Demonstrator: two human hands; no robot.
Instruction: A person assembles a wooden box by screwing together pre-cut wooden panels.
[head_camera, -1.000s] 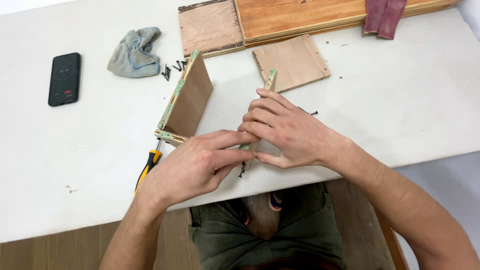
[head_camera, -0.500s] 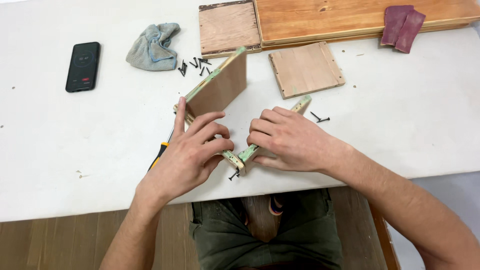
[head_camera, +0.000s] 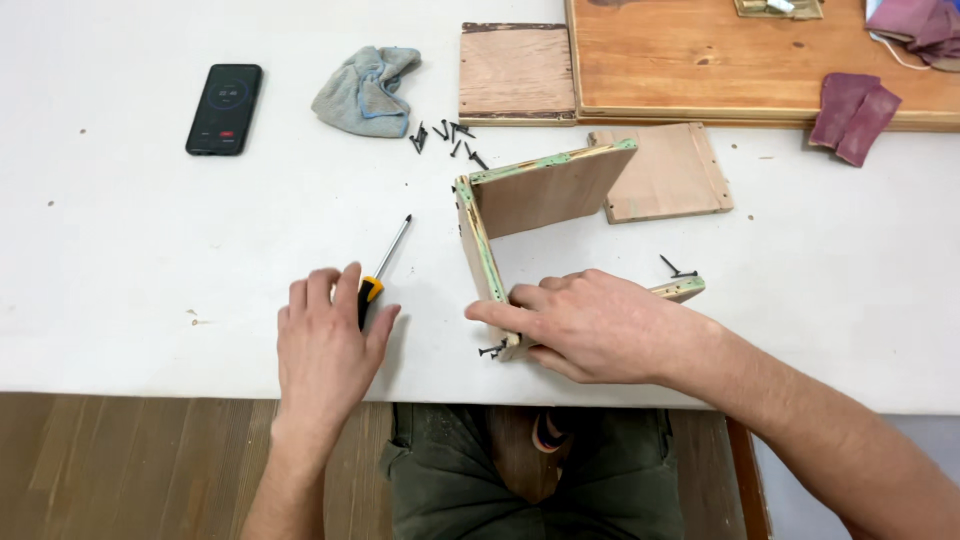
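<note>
- The right hand (head_camera: 590, 325) lies over the near corner of the wooden frame (head_camera: 530, 215), a three-sided piece of thin boards with green edges. The fingers are pressed together on the corner joint, so the boards stay upright and do not slide on the white table (head_camera: 150, 260).
- The frame stands on its edge near the front of the table, open side toward the right; its near board is mostly hidden under the hand.
- The left hand (head_camera: 330, 345) rests flat with fingers a little spread, covering the yellow-and-black handle of the screwdriver (head_camera: 385, 265). It touches the handle but I cannot tell if it really closes around it — the shaft points away, toward the frame.
- A few black screws (head_camera: 492, 350) lie just beside the held corner, within reach of either hand.
- More screws (head_camera: 445, 138) sit in a loose pile farther back, beside a grey cloth (head_camera: 365, 90).
- A dark phone (head_camera: 224, 108) lies well apart on the left — away from the work.
</note>
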